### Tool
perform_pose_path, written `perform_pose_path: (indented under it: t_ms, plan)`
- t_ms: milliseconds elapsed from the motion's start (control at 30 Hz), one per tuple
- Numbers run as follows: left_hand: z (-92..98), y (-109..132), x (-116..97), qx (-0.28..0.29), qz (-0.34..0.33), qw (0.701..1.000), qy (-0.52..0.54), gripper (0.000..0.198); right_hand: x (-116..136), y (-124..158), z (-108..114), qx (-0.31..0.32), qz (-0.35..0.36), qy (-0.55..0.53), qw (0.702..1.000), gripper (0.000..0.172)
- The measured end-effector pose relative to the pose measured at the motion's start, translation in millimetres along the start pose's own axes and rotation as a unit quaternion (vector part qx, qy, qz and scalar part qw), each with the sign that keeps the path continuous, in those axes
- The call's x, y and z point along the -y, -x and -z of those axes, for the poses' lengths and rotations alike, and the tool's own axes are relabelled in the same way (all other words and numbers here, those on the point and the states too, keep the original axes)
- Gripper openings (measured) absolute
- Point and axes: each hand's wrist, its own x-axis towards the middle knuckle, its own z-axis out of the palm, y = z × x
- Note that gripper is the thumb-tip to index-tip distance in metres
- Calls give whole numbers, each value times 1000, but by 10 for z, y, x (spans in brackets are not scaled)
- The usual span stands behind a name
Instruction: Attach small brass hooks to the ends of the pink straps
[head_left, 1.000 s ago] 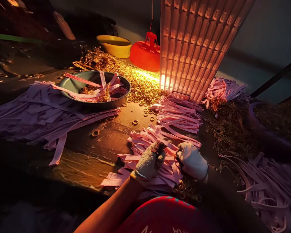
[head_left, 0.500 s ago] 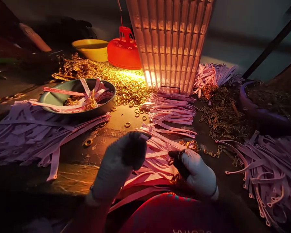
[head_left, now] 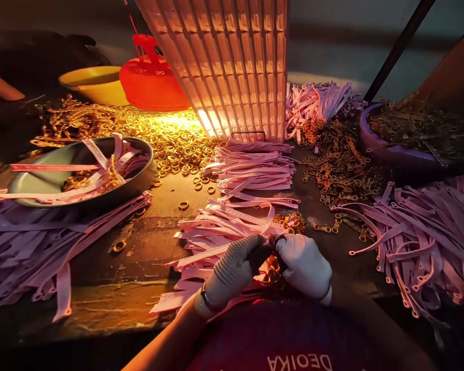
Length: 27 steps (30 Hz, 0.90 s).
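Note:
My left hand (head_left: 234, 268), in a dotted knit glove with dark fingertips, is closed in a pinch. One pink strap (head_left: 269, 215) arches up from the pile and runs down to its fingertips. Against it, my right hand (head_left: 307, 264), in a pale glove, is closed too, and the fingertips of both meet. A small metal piece seems to be pinched in the right one, mostly hidden by the fingers. Beneath the hands lies a pile of pink straps (head_left: 204, 247), with brass-coloured metal fittings (head_left: 270, 273) in front and more fittings (head_left: 292, 221) just beyond.
Gold rings (head_left: 178, 149) are heaped under a red hanging lamp (head_left: 150, 82), beside a ribbed panel (head_left: 239, 72). A green bowl (head_left: 46, 149) of straps stands left, a yellow bowl (head_left: 96, 85) behind. Clasps (head_left: 340, 165), a purple basin (head_left: 394, 149) and more straps (head_left: 425, 242) lie right.
My hands were apart; the left has come over to the right one and their fingertips now meet. The camera view has swung a little to the right.

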Motion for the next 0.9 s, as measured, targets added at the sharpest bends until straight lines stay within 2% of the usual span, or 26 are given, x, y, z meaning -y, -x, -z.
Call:
perform_pose_path:
  t_ms: [67, 200, 333, 433, 500, 600, 767, 900]
  plan:
    - [14, -51, 32, 3, -61, 995, -75, 18, 3, -17, -45, -9, -21, -3, 1000, 25]
    - [-1, -145, 125, 88, -73, 992, -44, 16, -24, -21, -71, -11, -51, -29, 998, 27]
    - [-53, -115, 126, 45, -18, 998, -41, 29, -119, 17, 63, 34, -38, -54, 997, 37]
    - [-93, -46, 92, 25, -24, 997, -71, 34, -168, 15, 146, 85, -19, -66, 994, 39]
    - [-105, -12, 86, 18, -44, 994, -99, 29, -175, -10, 140, 101, -29, -49, 993, 35]
    - [-105, 9, 112, 4, -57, 990, -128, 15, -172, -46, 55, 89, -13, -19, 996, 26]
    - [-135, -16, 128, 28, -61, 988, -140, 8, -199, -31, -66, 84, 79, -19, 993, 16]
    - [-79, -88, -39, 62, -89, 984, -139, 13, -239, -7, -59, 74, 77, -20, 994, 18]
